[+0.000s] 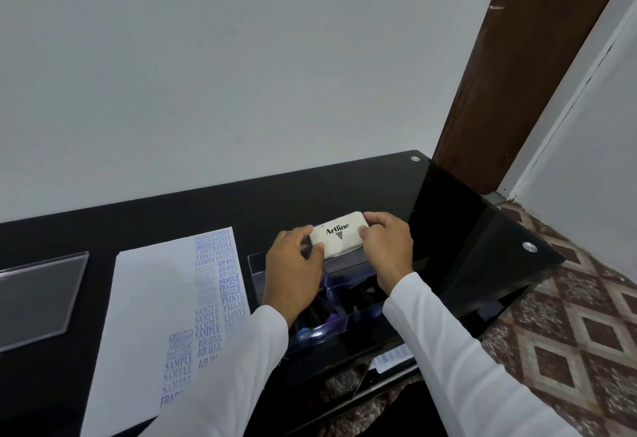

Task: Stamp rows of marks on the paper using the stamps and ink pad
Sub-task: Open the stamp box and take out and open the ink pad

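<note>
My fingers (pixel 315 250) are pinching both short ends of the ink pad (pixel 337 235), left hand (pixel 293 271) and right hand (pixel 387 250) holding the lidded white case over the far end of the clear tray (pixel 256 274) where the dark stamps (pixel 312 309) are lying. I judge I am fetching or stowing the pad. Left of the tray, on the black tabletop (pixel 448 230), the paper (pixel 151 298) is showing blue rows down its right side. Next I would be needing to lift the lid.

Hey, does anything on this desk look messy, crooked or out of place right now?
Mostly the paper: its stamped marks are uneven, some upside down, some faint or overlapping, in ragged columns. The sheet also lies tilted on the desk. Both hands, left and right, hold the ink pad normally.
</note>
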`<state>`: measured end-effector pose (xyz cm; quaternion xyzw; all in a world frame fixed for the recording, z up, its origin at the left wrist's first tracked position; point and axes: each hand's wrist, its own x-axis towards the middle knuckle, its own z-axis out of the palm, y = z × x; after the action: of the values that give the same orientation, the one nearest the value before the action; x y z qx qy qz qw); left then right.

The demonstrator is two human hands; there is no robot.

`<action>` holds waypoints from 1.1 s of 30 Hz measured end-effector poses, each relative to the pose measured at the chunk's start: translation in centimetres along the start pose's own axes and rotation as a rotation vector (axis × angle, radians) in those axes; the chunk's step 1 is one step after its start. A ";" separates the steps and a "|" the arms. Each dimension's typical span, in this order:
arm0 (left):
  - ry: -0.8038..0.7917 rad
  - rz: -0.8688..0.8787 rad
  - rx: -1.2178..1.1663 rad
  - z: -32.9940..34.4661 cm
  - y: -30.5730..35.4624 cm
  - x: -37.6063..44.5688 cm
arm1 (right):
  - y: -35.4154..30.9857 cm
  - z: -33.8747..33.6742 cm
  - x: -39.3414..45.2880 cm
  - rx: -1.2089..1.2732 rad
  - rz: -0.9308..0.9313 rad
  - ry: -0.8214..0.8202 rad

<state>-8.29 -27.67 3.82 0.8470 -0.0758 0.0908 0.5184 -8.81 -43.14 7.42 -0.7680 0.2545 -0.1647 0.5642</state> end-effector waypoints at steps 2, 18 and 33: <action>0.049 -0.123 -0.143 -0.9 0.0 0.1 | -0.5 0.9 -0.7 0.041 0.000 -0.025; 0.366 -0.462 -0.383 -18.4 -6.9 -4.1 | -4.2 14.7 -11.7 0.084 -0.036 -0.580; 0.620 -0.547 -0.110 -30.9 -15.4 -11.1 | -4.3 25.5 -22.5 -0.079 -0.173 -0.957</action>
<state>-17.95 7.22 1.73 0.7396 0.3070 0.1960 0.5660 -12.51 -9.25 4.39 -0.7967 -0.0920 0.1702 0.5726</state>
